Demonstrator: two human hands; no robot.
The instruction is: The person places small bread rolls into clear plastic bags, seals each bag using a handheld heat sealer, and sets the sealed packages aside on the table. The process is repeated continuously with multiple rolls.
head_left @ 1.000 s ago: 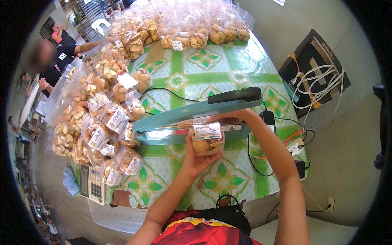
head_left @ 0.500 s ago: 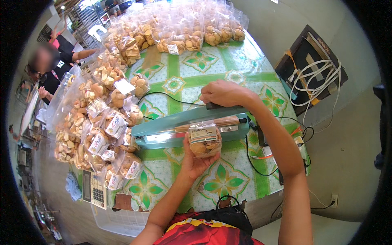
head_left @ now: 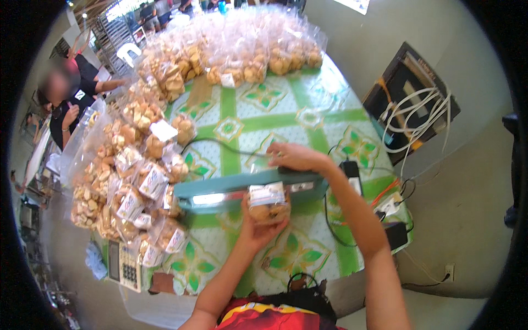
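My left hand (head_left: 257, 231) is closed around the lower part of a clear plastic bag of round cookies (head_left: 268, 212), which has a pale label across its upper part. The bag stands at the front of a long teal heat sealer (head_left: 234, 186), and its top runs between the sealer's arm and base. At the right end of the sealer, my right hand (head_left: 297, 158) grips the dark end of the lowered arm from above. Some of its fingertips are hidden. Many filled cookie bags (head_left: 148, 181) are heaped just left of the sealer.
More filled bags (head_left: 236, 60) crowd the table's far end. A calculator (head_left: 125, 265) lies at the near left edge. Cables, a black adapter (head_left: 351, 173) and a power strip (head_left: 389, 203) sit at the right. Another person (head_left: 69, 107) is beyond the table's left side.
The sealer's arm has come down over the bag's top, pushed by my right hand. My left hand still holds the bag. The whole view has shifted slightly.
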